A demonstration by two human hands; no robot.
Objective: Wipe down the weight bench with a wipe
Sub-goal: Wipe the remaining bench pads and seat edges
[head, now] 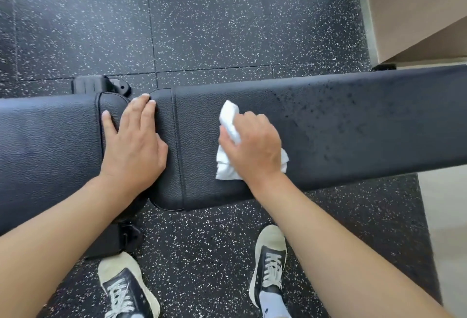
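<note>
A black padded weight bench (353,125) runs across the view from left to right, split by a gap between a seat pad on the left and a long back pad on the right. My right hand (255,143) grips a crumpled white wipe (228,118) and holds it against the back pad near its left end. Dark wet speckles cover the pad to the right of the wipe. My left hand (134,140) rests flat, fingers straight, over the gap between the two pads.
Black rubber floor (214,22) with white flecks surrounds the bench. The bench's black frame parts (101,83) show behind and below the seat. My two shoes (269,262) stand just in front of the bench. A beige wall or cabinet (417,9) stands at the far right.
</note>
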